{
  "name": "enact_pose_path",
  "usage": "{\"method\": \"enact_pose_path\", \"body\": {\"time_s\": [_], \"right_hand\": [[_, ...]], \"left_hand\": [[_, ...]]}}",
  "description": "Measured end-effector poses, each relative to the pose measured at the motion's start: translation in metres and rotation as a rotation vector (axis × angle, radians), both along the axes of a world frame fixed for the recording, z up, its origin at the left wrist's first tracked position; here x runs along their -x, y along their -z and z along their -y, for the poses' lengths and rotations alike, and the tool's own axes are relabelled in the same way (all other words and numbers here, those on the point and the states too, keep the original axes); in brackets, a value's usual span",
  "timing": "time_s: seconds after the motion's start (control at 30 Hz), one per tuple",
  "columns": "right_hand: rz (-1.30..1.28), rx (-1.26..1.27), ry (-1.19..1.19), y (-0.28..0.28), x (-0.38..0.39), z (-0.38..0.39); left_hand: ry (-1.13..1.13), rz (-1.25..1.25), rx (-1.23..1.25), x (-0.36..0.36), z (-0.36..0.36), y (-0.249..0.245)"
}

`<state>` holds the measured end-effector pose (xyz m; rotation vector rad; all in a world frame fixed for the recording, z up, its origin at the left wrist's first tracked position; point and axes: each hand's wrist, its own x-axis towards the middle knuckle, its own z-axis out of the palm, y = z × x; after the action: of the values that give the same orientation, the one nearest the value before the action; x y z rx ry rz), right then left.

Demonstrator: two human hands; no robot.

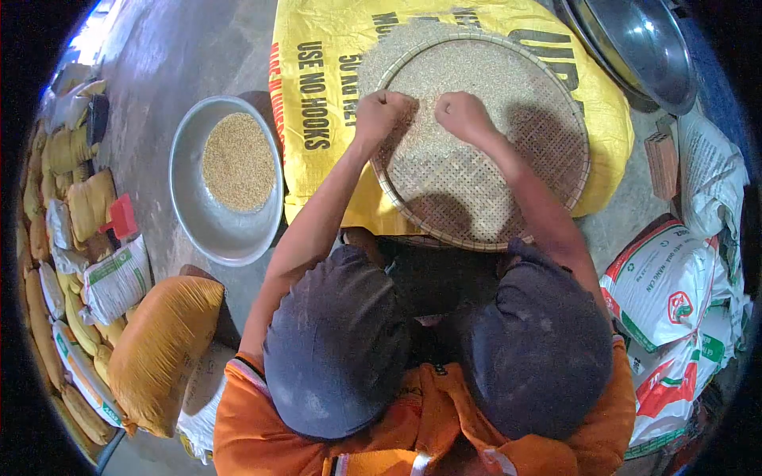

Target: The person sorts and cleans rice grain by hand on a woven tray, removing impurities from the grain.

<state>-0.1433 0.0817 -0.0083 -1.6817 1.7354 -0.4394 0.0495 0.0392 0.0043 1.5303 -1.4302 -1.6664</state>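
Note:
A round woven bamboo tray [508, 194] lies in front of me, with pale grain [476, 67] spread thickly over its far half and thinly over the near half. My left hand [386, 117] is closed in a fist at the tray's left side, low over the grain. Close beside it, nearer the middle, my right hand [463, 117] is also curled shut. Whatever the fingers of either hand hold is hidden from above. Under the tray is a yellow printed sack [317, 170], and more fine pale material [393, 44] lies on it past the tray's far left rim.
To the left stands a metal basin [181, 174] holding golden grain [238, 163]. Large metal bowls [643, 47] sit at the far right, with a brick [661, 165] nearer. Full sacks surround me: an orange one [167, 341] at left, white ones [667, 278] at right. A red dustpan [121, 216] lies left.

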Motion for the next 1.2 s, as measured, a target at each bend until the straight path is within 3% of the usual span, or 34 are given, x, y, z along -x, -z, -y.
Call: {"method": "enact_pose_path", "body": {"time_s": [0.07,0.13,0.3,0.37,0.4,0.47,0.5,0.57,0.67,0.7,0.77,0.8,0.9,0.97,1.0,1.07,1.2], "right_hand": [[0.238,-0.091,0.095,-0.004,0.004,0.004],[0.221,-0.071,0.113,-0.006,0.0,0.006],[0.095,0.112,0.059,0.012,-0.014,0.006],[-0.034,0.042,0.033,0.007,-0.018,0.005],[-0.033,0.041,0.035,0.007,-0.015,0.005],[0.07,-0.007,0.023,0.006,-0.01,0.006],[0.069,-0.008,0.025,-0.001,-0.007,0.006],[0.345,-0.206,0.177,-0.017,-0.002,0.004],[0.427,-0.322,0.244,-0.022,-0.004,0.006],[0.429,-0.321,0.243,-0.016,-0.005,0.005],[0.241,-0.005,0.075,-0.002,-0.009,0.002],[0.241,-0.005,0.077,-0.001,-0.011,-0.001],[0.057,0.017,0.033,0.001,-0.021,-0.005],[-0.035,-0.035,-0.052,0.0,-0.022,-0.002],[-0.035,-0.035,-0.054,0.0,-0.02,-0.001],[0.106,-0.052,-0.002,0.0,-0.013,-0.001],[0.322,-0.176,0.112,-0.002,-0.008,0.0]], "left_hand": [[-0.068,-0.108,-0.05,-0.009,0.009,0.001],[-0.044,-0.092,-0.204,-0.017,0.017,-0.001],[-0.14,-0.146,-0.109,-0.014,0.004,-0.003],[0.075,0.133,0.172,-0.018,-0.001,0.005],[0.077,0.134,0.171,-0.02,-0.002,0.007],[0.296,0.397,0.276,-0.025,-0.003,0.013],[0.297,0.396,0.275,-0.022,-0.006,0.003],[0.445,0.653,0.351,-0.011,-0.016,-0.024],[0.444,0.748,0.397,-0.009,-0.019,-0.011],[0.443,0.75,0.398,-0.009,-0.019,-0.011],[0.423,0.742,0.446,-0.007,-0.021,-0.011],[0.425,0.742,0.447,-0.007,-0.02,-0.009],[0.263,0.612,0.343,-0.01,-0.013,-0.003],[0.102,0.113,0.068,-0.017,-0.005,0.001],[0.1,0.114,0.068,-0.019,-0.001,0.0],[-0.012,-0.068,-0.109,-0.025,0.005,-0.003],[-0.157,-0.192,-0.296,-0.029,0.008,-0.014]]}}
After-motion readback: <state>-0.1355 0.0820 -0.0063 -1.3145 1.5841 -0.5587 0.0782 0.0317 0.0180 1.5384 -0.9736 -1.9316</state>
